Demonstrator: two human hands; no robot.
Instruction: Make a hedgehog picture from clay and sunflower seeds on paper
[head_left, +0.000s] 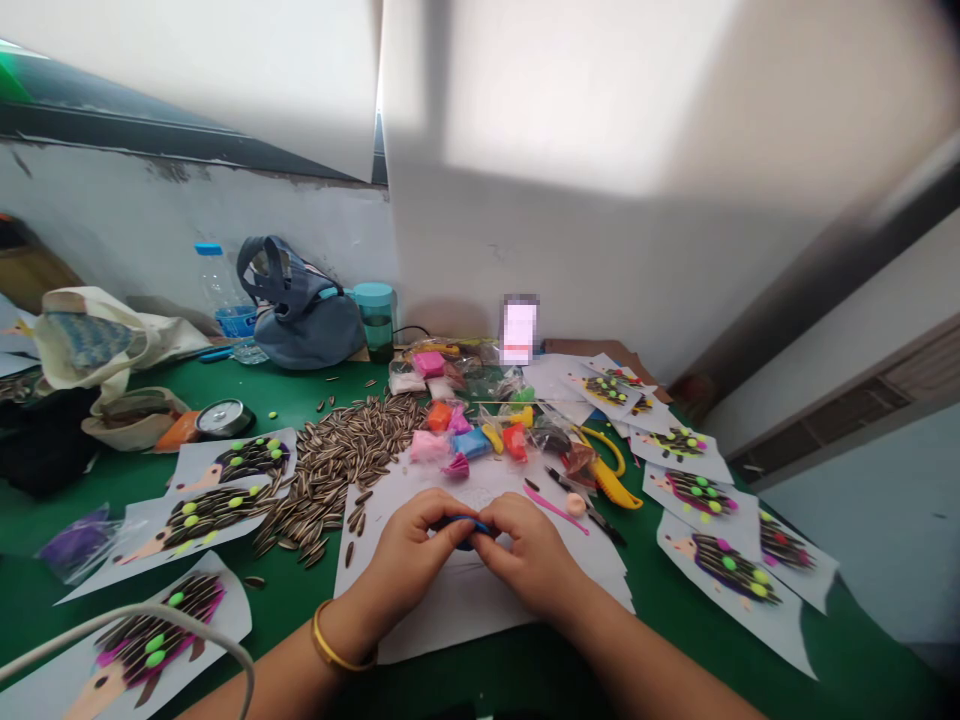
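Near the middle of the table, over white paper [420, 620], my left hand [409, 550] and my right hand [529, 550] meet at the fingertips. Both pinch a small dark blue piece of clay [469, 522] between thumbs and fingers. The fingers cover part of it. A pink tool [553, 508] and a small peach clay ball [576, 504] lie right of my right hand. Striped sunflower seeds [345, 450] are heaped to the left of the paper. Beyond my hands sit bagged clay pieces, among them a light blue one [471, 442] and a red one [515, 442].
Hedgehog pictures of seeds and clay lie at left [217, 510] and right [724, 570]. Yellow-handled scissors [615, 485] rest at the right. Behind stand a blue-grey bag [307, 320], a teal-lidded cup [376, 325] and a lit phone [518, 332]. A white cable [150, 608] arcs at lower left.
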